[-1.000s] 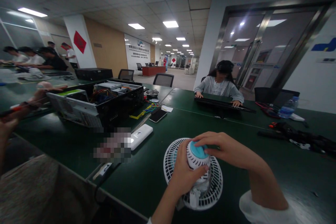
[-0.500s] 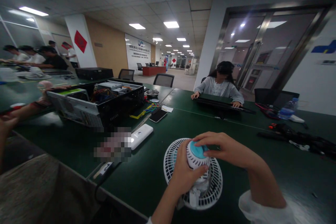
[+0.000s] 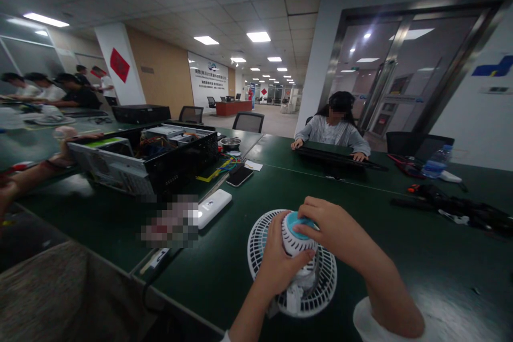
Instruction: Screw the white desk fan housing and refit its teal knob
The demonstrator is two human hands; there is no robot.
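Gripping a small white desk fan (image 3: 292, 283) with both bare hands, a person works at a dark green table (image 3: 385, 272), the fan resting near the table's near edge. The round wire grille (image 3: 259, 248) lies beneath the hands and appears roughly flat on the tabletop. The left hand (image 3: 285, 267) wraps the ribbed white motor housing (image 3: 294, 243) from the near side, closed narrowly around it. The right hand (image 3: 329, 227) arrives from the right, arched over the top and touching the teal cap (image 3: 295, 219), also closed narrowly on the fan. A white sleeve (image 3: 380, 320) shows at the right forearm.

Left of the fan lie a white power bank (image 3: 212, 208) and a smartphone (image 3: 239, 176). Beyond them stands an open computer case (image 3: 180, 163) with exposed wiring, and a steel bowl (image 3: 230, 142) sits just past it. Another person's forearm (image 3: 34, 173) reaches toward the case from the left. At far right are a water bottle (image 3: 436, 163) and black cables (image 3: 452, 206). A seated co-worker (image 3: 332, 133) faces a laptop (image 3: 336, 156) across the table.
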